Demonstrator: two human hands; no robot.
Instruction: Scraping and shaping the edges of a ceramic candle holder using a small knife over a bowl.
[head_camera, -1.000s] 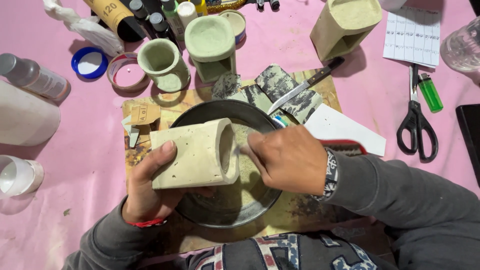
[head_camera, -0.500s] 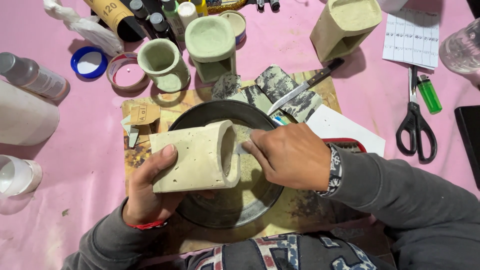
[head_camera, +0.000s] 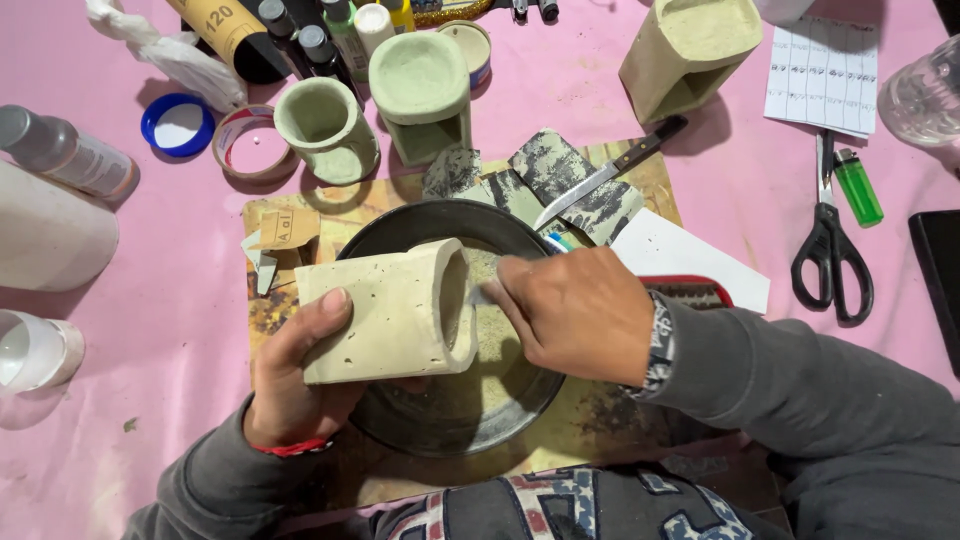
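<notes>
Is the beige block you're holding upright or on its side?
On its side: the beige block lies horizontally in the left hand over the dark pan, open end facing the right hand.

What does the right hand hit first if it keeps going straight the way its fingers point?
The right hand points left, fingertips at the open mouth of the pale beige cast block held sideways by the left hand over the dark round pan. It would likely meet the block's inner wall first; the cavity's depth is unclear.
</notes>
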